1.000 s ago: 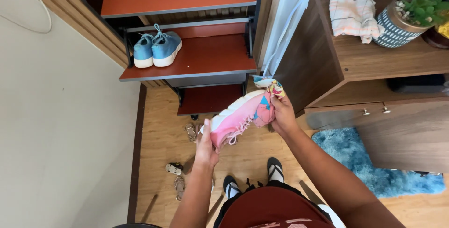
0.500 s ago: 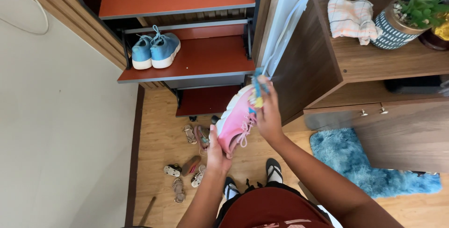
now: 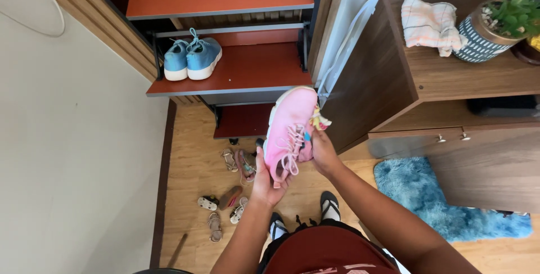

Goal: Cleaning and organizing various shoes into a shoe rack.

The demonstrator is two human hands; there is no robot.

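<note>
Red shelves upper left, blue pair parked; both hands grip a pink shoe mid-frame, left cradling its heel, right steadying its side.

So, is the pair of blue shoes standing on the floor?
No, the blue shoes stand on the middle red shelf, above the wooden floor where the sandals lie.
</note>
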